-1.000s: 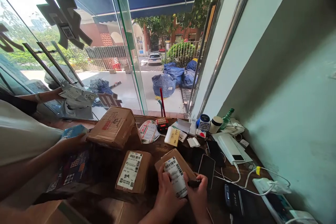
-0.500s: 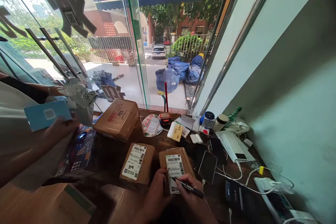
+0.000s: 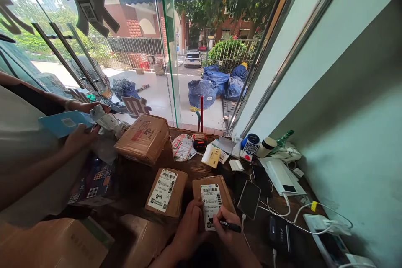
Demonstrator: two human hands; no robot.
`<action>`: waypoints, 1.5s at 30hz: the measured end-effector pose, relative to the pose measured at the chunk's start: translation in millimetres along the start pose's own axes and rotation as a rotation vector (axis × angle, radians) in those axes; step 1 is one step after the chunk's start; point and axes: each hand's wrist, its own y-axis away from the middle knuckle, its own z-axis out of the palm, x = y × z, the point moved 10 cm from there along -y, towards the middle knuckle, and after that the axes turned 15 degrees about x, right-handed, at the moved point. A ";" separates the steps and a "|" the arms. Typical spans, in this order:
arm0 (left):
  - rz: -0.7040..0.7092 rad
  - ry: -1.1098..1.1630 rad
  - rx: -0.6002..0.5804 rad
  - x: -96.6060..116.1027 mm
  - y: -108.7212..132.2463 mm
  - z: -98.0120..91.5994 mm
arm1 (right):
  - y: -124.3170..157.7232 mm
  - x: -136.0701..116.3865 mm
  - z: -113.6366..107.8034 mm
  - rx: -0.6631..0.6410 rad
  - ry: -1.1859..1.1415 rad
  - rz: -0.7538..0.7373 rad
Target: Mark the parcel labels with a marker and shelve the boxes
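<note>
A small cardboard box (image 3: pixel 226 192) lies on the dark table in front of me, bearing a white shipping label (image 3: pixel 211 201) with dark ink near its bottom. My right hand (image 3: pixel 228 228) is closed around a black marker (image 3: pixel 231 226), its tip side at the lower part of the label. Curled at the box's left edge, my left hand (image 3: pixel 189 224) grips it with thumb and fingers. Just left of it sits a second small cardboard box (image 3: pixel 180 194), whose label (image 3: pixel 162 188) carries handwritten marks. A phone (image 3: pixel 249 199) lies to the right of my right hand.
A larger taped carton (image 3: pixel 144 136) stands farther back. At the left, another person's hand (image 3: pixel 80 140) holds a blue card (image 3: pixel 64 123) near a grey plastic parcel (image 3: pixel 105 119). A power bank (image 3: pixel 276 176), white cables and a power strip (image 3: pixel 323 234) crowd the right side.
My right hand has shifted slightly along the label, and more ink shows there. The other person's blue card and grey parcel have moved and tilted. The camera view has shifted a little.
</note>
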 end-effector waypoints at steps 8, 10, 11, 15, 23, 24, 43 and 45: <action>0.010 -0.012 -0.012 -0.4 0.4 0.7 | -2.4 0.0 -3.7 0.021 0.038 -0.018; 0.009 -0.017 -0.020 -0.6 0.9 1.2 | -2.3 -0.8 -3.9 0.026 0.038 -0.023; 0.010 -0.019 -0.024 -0.5 1.0 1.4 | -2.4 -0.8 -4.2 0.030 0.039 -0.022; 0.014 -0.026 -0.037 1.0 0.4 2.2 | -3.0 1.8 -6.3 0.055 0.040 -0.018; 0.020 -0.031 -0.038 0.0 -0.1 4.2 | -3.2 9.8 -10.5 0.080 0.036 0.012; 0.022 -0.030 -0.038 -0.3 0.1 4.4 | -3.5 9.4 -10.7 0.080 0.034 0.015; 0.100 -0.035 -0.065 18.4 -1.1 -4.0 | -9.2 22.9 -27.1 0.239 -0.158 0.253; 0.149 -0.021 -0.060 33.2 -0.9 -13.6 | -12.2 19.6 -34.0 0.272 -0.208 0.306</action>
